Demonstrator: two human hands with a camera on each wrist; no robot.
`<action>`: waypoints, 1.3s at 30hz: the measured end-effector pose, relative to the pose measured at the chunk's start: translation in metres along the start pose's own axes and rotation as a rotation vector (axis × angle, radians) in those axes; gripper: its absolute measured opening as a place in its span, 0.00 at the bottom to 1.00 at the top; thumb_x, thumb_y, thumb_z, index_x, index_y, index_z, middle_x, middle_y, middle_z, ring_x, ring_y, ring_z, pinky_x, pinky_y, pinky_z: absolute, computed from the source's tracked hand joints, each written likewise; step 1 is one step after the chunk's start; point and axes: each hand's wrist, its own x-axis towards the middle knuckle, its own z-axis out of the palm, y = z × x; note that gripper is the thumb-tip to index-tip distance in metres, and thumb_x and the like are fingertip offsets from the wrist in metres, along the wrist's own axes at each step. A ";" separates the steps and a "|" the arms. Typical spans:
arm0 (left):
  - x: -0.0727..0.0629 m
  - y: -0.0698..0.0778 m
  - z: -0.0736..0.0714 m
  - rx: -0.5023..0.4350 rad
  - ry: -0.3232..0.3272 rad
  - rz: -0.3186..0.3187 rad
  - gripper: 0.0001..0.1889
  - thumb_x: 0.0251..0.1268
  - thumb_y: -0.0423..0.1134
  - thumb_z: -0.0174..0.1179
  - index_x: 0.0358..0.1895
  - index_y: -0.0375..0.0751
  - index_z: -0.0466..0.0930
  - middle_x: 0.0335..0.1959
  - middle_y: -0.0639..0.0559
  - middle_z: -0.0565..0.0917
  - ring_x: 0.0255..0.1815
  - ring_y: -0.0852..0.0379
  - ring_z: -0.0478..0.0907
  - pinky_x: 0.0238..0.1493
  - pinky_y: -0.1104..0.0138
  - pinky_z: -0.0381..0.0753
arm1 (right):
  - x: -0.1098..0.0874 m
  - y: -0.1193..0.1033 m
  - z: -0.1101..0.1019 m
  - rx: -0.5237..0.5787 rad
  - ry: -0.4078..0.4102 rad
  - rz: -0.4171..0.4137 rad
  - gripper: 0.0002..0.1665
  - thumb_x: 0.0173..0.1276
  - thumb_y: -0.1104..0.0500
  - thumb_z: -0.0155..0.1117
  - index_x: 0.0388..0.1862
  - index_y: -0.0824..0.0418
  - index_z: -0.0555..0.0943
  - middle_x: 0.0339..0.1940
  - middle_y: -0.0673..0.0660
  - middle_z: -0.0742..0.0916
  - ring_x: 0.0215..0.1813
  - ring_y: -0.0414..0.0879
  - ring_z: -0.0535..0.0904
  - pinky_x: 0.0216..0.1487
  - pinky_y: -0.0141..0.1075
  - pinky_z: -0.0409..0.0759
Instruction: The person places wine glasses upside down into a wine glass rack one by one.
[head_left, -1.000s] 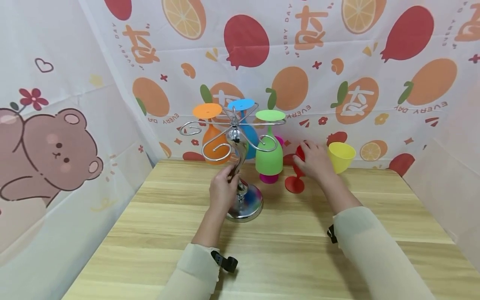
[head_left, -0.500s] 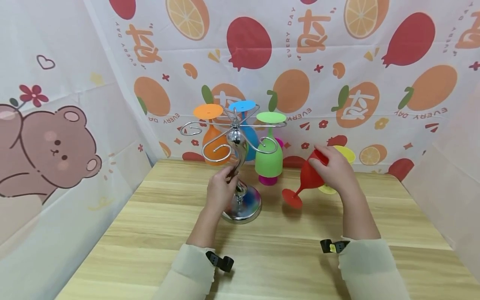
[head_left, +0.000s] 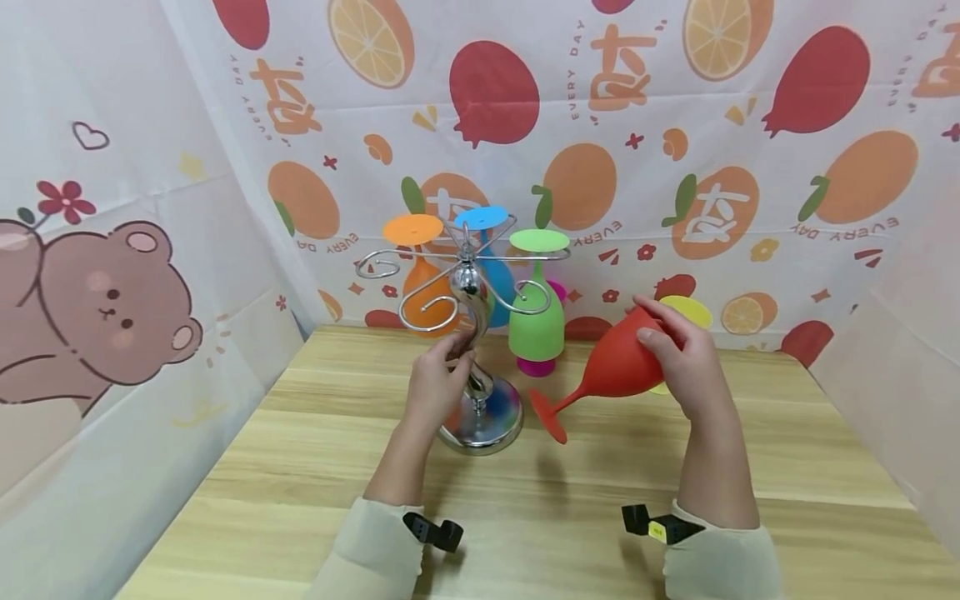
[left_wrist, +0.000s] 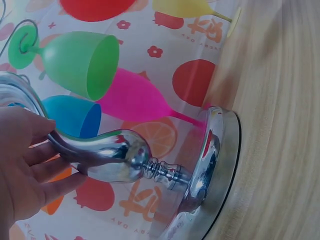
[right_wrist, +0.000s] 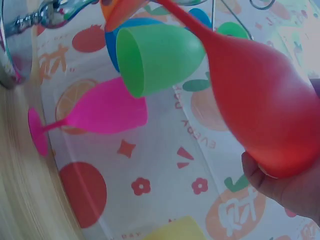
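My left hand (head_left: pixel 437 379) grips the curved stem of a chrome wine glass rack (head_left: pixel 477 312) that stands on its round base. Orange (head_left: pixel 429 292), blue (head_left: pixel 498 287) and green (head_left: pixel 537 321) goblets hang upside down from its wire arms. In my right hand (head_left: pixel 686 362) is a red goblet (head_left: pixel 619 362), held by the bowl near the rim. It is tilted in the air, its foot pointing left and down toward the rack base. The right wrist view shows fingers (right_wrist: pixel 257 177) at the rim of the red bowl.
A pink goblet (right_wrist: pixel 107 107) stands upright on the wooden table (head_left: pixel 570 517) behind the green one. Behind my right hand stands a yellow goblet (head_left: pixel 693 312), partly covered. A fruit-print cloth (head_left: pixel 510 175) hangs along the table's back edge.
My right hand has lifted the red goblet off the table, brought it nearer and tipped it, its foot swinging left toward the rack. The left hand keeps its grip on the stem.
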 end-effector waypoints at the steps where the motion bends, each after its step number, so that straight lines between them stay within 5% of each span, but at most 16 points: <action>1: -0.001 0.001 0.000 -0.012 0.001 0.000 0.16 0.68 0.34 0.60 0.57 0.39 0.80 0.50 0.45 0.86 0.50 0.49 0.84 0.48 0.57 0.85 | -0.002 -0.001 0.001 0.028 0.011 -0.007 0.31 0.72 0.44 0.58 0.72 0.48 0.70 0.63 0.57 0.77 0.59 0.51 0.72 0.44 0.31 0.83; 6: -0.002 0.007 -0.001 -0.031 0.052 0.015 0.17 0.68 0.35 0.60 0.59 0.37 0.78 0.51 0.44 0.85 0.50 0.48 0.84 0.47 0.57 0.86 | -0.004 -0.005 0.008 0.154 0.027 -0.045 0.28 0.72 0.52 0.58 0.71 0.51 0.72 0.62 0.56 0.78 0.59 0.48 0.73 0.44 0.30 0.84; 11: -0.002 0.014 -0.003 0.005 0.209 0.094 0.12 0.66 0.34 0.61 0.51 0.36 0.81 0.43 0.44 0.84 0.44 0.50 0.82 0.37 0.61 0.86 | -0.002 -0.009 0.015 0.259 0.026 -0.087 0.27 0.72 0.56 0.57 0.69 0.55 0.73 0.60 0.57 0.79 0.59 0.50 0.73 0.44 0.31 0.84; 14: -0.002 0.017 -0.003 0.009 0.314 0.156 0.06 0.63 0.31 0.61 0.41 0.35 0.82 0.35 0.45 0.81 0.35 0.53 0.78 0.29 0.69 0.78 | 0.000 -0.010 0.019 0.303 0.009 -0.121 0.26 0.72 0.58 0.56 0.68 0.55 0.74 0.60 0.57 0.79 0.59 0.51 0.74 0.45 0.32 0.85; 17: -0.003 0.018 -0.001 -0.031 0.351 0.213 0.03 0.61 0.29 0.61 0.36 0.34 0.82 0.28 0.45 0.79 0.27 0.55 0.73 0.25 0.76 0.70 | 0.001 -0.010 0.022 0.339 -0.008 -0.134 0.25 0.72 0.59 0.55 0.68 0.54 0.74 0.60 0.56 0.79 0.59 0.52 0.74 0.46 0.33 0.85; 22: -0.005 0.020 0.004 -0.159 0.238 0.261 0.02 0.61 0.27 0.61 0.36 0.34 0.82 0.26 0.46 0.82 0.23 0.58 0.73 0.25 0.78 0.71 | 0.001 -0.009 0.025 0.435 -0.010 -0.138 0.26 0.71 0.62 0.52 0.68 0.54 0.74 0.59 0.57 0.79 0.59 0.53 0.74 0.47 0.35 0.85; 30: -0.007 0.026 0.008 -0.235 0.024 0.183 0.03 0.60 0.29 0.65 0.37 0.34 0.83 0.28 0.45 0.83 0.23 0.58 0.73 0.26 0.74 0.73 | 0.000 -0.007 0.032 0.660 -0.090 -0.180 0.29 0.69 0.66 0.45 0.69 0.59 0.70 0.62 0.63 0.75 0.60 0.53 0.74 0.49 0.39 0.85; 35: -0.011 0.027 0.014 -0.267 -0.205 0.120 0.07 0.60 0.32 0.68 0.41 0.38 0.83 0.35 0.46 0.85 0.30 0.56 0.78 0.32 0.72 0.78 | -0.002 -0.005 0.039 0.785 -0.145 -0.194 0.27 0.67 0.65 0.42 0.63 0.55 0.73 0.60 0.59 0.76 0.59 0.50 0.75 0.49 0.40 0.85; 39: -0.020 0.031 0.027 -0.445 -0.406 0.075 0.17 0.60 0.32 0.69 0.52 0.38 0.80 0.47 0.42 0.83 0.41 0.52 0.81 0.40 0.68 0.83 | -0.004 -0.003 0.046 0.855 -0.181 -0.201 0.24 0.66 0.65 0.42 0.58 0.53 0.74 0.59 0.57 0.77 0.59 0.49 0.75 0.49 0.41 0.85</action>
